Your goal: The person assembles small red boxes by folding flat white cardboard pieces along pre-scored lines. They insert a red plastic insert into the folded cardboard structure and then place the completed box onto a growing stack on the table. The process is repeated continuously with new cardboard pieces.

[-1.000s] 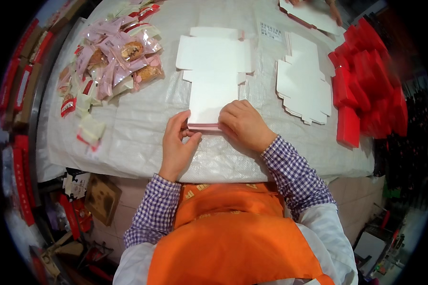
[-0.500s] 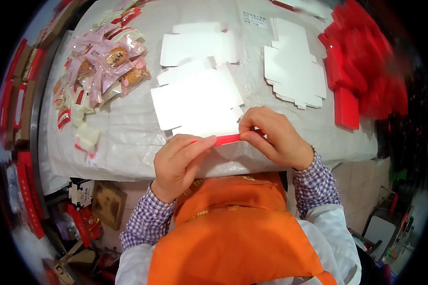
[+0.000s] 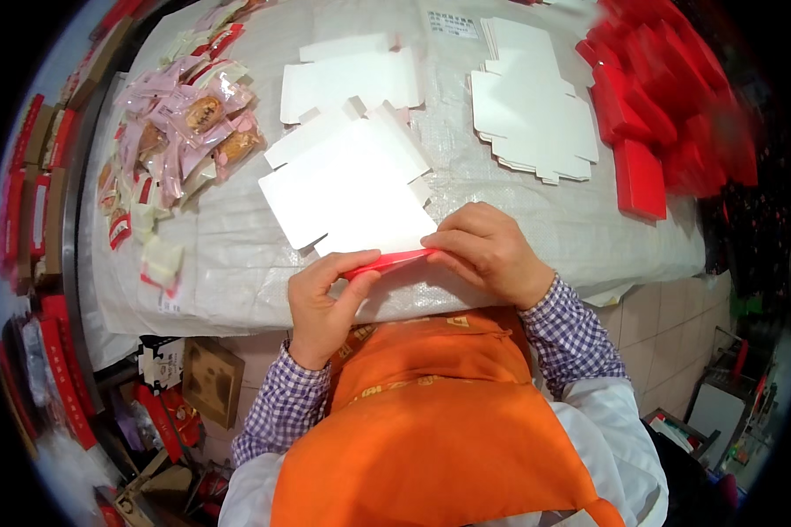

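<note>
Both hands pinch the near edge of an unfolded cardboard box blank (image 3: 351, 184), white on its inner face and red along the edge turned toward me. My left hand (image 3: 325, 294) grips the left end of that red edge between thumb and fingers. The right end is pinched by my right hand (image 3: 488, 250), its fingers curled. The blank's far side lies over another white box blank (image 3: 351, 83) flat on the table.
Wrapped pastries (image 3: 193, 123) lie heaped at the left. Stacked white blanks (image 3: 536, 114) lie right of centre, beside a pile of red boxes (image 3: 642, 176) at the right. A pale plastic sheet (image 3: 220, 303) covers the table. An open carton (image 3: 211, 382) stands below its left edge.
The blank has turned slightly and its tabs at the far side stand out more. My right hand has slid a little left along the red edge. Both hands keep their pinch.
</note>
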The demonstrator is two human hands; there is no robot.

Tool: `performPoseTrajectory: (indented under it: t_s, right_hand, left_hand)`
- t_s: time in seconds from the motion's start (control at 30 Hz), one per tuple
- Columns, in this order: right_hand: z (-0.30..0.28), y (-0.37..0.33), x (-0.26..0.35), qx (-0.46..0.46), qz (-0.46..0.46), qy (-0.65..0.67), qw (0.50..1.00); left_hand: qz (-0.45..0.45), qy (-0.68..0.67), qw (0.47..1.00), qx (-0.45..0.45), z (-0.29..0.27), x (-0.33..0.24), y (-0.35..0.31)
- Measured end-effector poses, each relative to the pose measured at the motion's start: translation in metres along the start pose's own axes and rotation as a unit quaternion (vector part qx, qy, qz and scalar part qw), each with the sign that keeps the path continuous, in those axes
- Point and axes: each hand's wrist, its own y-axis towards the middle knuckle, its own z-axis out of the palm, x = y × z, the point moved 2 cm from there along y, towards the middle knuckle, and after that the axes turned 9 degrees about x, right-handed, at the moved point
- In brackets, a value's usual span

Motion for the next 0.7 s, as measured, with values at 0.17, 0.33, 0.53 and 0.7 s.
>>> performPoseTrajectory:
  t_s: [0.17,0.33,0.53,0.7]
  right_hand:
    - [0.004,-0.003,0.006,0.031,-0.001,-0.001,1.0]
    - [0.004,-0.016,0.038,0.08,0.052,0.049,0.994]
    - [-0.02,0.003,0.014,0.12,0.161,0.113,0.973]
    - [-0.008,0.058,-0.068,-0.008,0.157,-0.12,0.98]
  left_hand:
    - [-0.016,-0.044,0.999,0.021,0.007,0.01,-0.006]
    - [-0.047,-0.129,0.987,0.089,0.014,0.001,-0.013]
    - [0.124,-0.045,0.968,0.215,0.018,0.007,-0.015]
    - [0.16,-0.017,0.963,0.215,0.022,0.005,-0.017]
